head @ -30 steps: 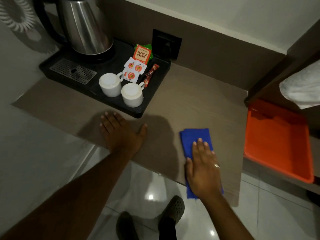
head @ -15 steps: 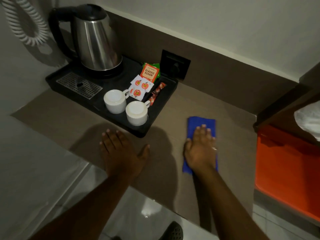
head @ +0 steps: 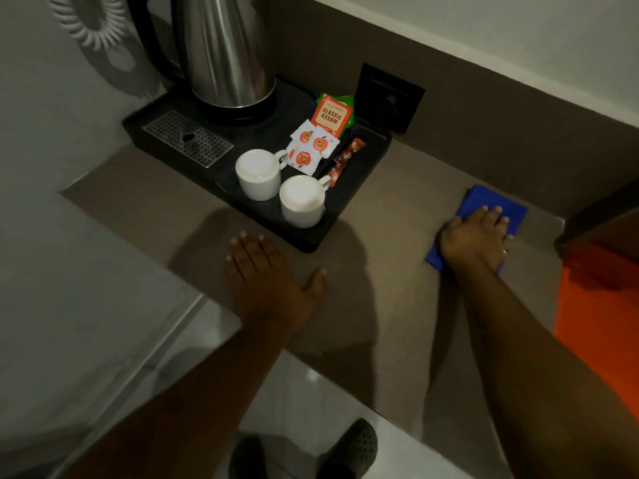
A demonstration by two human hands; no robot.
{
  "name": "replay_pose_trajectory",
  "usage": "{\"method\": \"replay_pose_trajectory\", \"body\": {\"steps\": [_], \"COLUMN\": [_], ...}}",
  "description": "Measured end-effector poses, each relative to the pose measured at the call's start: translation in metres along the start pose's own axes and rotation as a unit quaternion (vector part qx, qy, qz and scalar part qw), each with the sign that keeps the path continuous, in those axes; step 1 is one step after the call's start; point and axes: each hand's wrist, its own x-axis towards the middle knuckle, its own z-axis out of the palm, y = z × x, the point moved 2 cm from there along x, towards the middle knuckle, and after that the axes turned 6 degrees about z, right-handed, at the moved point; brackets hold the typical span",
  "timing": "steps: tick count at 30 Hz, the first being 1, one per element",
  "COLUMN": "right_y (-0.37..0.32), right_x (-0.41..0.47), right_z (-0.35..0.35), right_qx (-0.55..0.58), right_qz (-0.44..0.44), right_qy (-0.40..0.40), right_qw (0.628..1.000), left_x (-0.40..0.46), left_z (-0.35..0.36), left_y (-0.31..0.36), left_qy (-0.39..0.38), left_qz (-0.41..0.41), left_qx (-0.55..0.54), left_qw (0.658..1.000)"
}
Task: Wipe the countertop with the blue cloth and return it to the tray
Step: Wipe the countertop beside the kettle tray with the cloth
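Observation:
The folded blue cloth (head: pixel 499 199) lies on the brown countertop (head: pixel 390 278) near its back right corner, close to the wall. My right hand (head: pixel 473 238) lies flat on top of the cloth and presses it down, covering its middle. My left hand (head: pixel 268 276) rests flat on the countertop near the front edge, fingers spread, holding nothing, just in front of the black tray. The orange tray (head: pixel 601 305) sits at the right edge of view, lower than the countertop; only part of it shows.
A black tray (head: pixel 349 205) at the back left holds a steel kettle (head: pixel 224 53), two white cups (head: pixel 257 172), and tea sachets (head: pixel 330 114). A dark wall socket (head: pixel 390 96) is behind it. A coiled white cord (head: pixel 90 19) hangs top left. My shoes (head: pixel 349 451) show below.
My right hand has pushed the blue cloth away from the front edge, toward the back wall and to the right. My left hand has stayed planted on the countertop.

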Motion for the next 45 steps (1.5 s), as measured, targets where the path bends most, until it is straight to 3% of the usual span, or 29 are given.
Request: {"method": "replay_pose_trajectory", "body": {"steps": [5,10,12,14,19,25,30,34,38,42,45], "right_y": [-0.080,-0.020,0.008,0.018,-0.043,-0.100,-0.012,0.035,-0.003,0.006,0.046], "right_x": [-0.054,-0.078,-0.053,-0.017,0.026,-0.042,-0.097,-0.079,-0.107,-0.168,-0.182], "right_z": [0.021,0.018,0.011,0.004,0.002,0.022,0.013,0.009,0.019,0.027,0.027], "right_qx": [0.013,0.003,0.007,0.016,-0.010,0.006,0.039,-0.007,0.030,0.060,0.042], "right_qz": [-0.204,-0.366,-0.348,-0.273,-0.123,-0.262,-0.351,-0.271,-0.156,-0.244,-0.231], "right_qy": [-0.015,-0.042,-0.044,-0.030,0.005,-0.033,-0.038,-0.032,-0.019,-0.021,-0.002], "right_qw": [0.979,0.930,0.936,0.961,0.992,0.965,0.935,0.962,0.987,0.968,0.972], "left_x": [0.000,0.001,0.000,-0.001,0.003,-0.001,0.000,0.000,0.000,-0.001,-0.002], "left_z": [0.001,-0.002,-0.002,-0.002,0.004,0.003,-0.001,-0.002,-0.001,-0.003,-0.005], "left_y": [0.000,-0.001,-0.001,0.001,0.000,0.002,0.002,0.001,0.001,0.000,-0.001], "left_qy": [-0.013,-0.017,-0.010,-0.010,-0.033,-0.013,-0.025,-0.031,-0.029,-0.010,-0.017], "left_qz": [0.006,0.003,0.000,-0.001,-0.014,0.010,0.015,0.011,0.012,0.029,0.026], "left_qx": [0.012,0.015,0.006,-0.003,0.011,0.010,0.006,0.004,0.015,-0.002,-0.009], "left_qw": [1.000,1.000,1.000,1.000,0.999,1.000,1.000,0.999,0.999,1.000,0.999]}}
